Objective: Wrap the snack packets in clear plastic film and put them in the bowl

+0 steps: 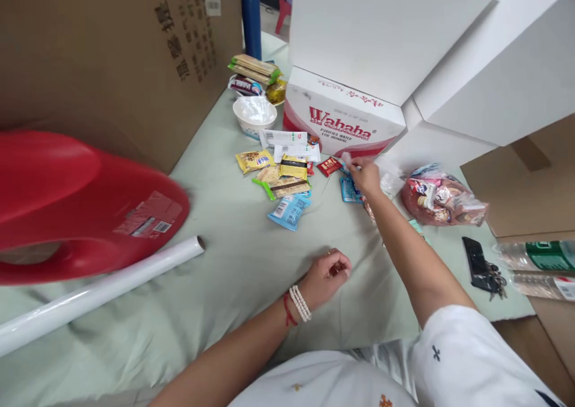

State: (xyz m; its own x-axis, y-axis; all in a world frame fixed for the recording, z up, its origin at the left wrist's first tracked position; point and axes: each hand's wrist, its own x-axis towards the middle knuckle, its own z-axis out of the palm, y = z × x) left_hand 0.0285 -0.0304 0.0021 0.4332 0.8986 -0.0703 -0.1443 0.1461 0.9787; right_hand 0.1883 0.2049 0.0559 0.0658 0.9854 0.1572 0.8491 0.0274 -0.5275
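My right hand (pixel 367 178) reaches forward and pinches a small translucent, pale pinkish piece (pixel 345 158), whose kind I cannot make out. Close to it lie a red snack packet (pixel 329 166) and a blue packet (pixel 350 190), partly covered by the hand. My left hand (pixel 324 279) rests on the pale green cloth (pixel 251 275), fingers curled in, with nothing visible in them. Left of the right hand is a group of snacks: white wrapped sticks (pixel 284 138), a yellow cookie packet (pixel 254 161), a yellow-and-black packet (pixel 293 166), wafers (pixel 290 187) and a light-blue packet (pixel 290 211).
A white paper bowl (pixel 254 114) stands before another heap of snacks (pixel 254 69). Behind is a Wahaha carton (pixel 344 118). A bag of snacks (pixel 442 197), a phone (pixel 477 263), keys (pixel 498 280) and bottles (pixel 550 255) lie right; a red plastic object (pixel 90 197) and white roll (pixel 103 290) left.
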